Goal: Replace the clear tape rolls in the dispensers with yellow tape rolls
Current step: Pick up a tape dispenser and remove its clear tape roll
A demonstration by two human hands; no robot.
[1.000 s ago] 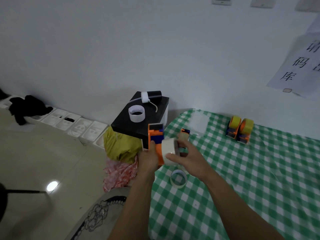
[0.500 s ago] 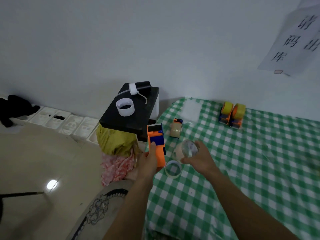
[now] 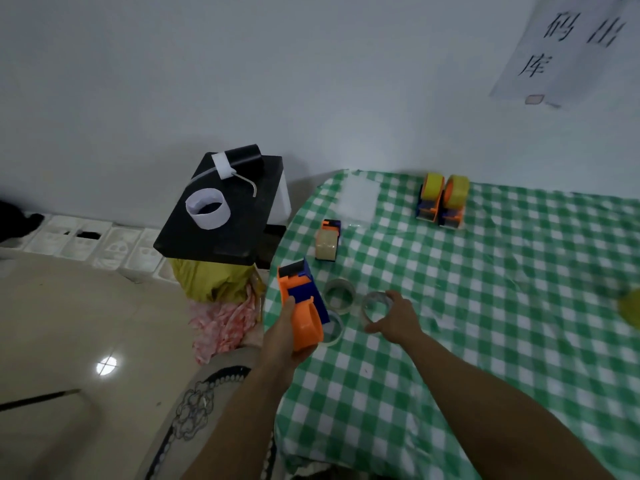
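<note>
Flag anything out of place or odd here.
Nothing spilled or broken. The left hand grips an empty orange dispenser; the right hand holds a clear tape roll at the checked cloth. One oddity: the black box left of the cloth perches on a stuffed yellow bag, overhanging it.

Dim, soft picture (floor glare [image 3: 106, 365]), bowed edges.

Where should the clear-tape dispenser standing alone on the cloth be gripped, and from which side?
Probably from above, pinching the dispenser across its flat sides: it stands upright, both sides are free, and the rounded roll faces the camera.
</note>
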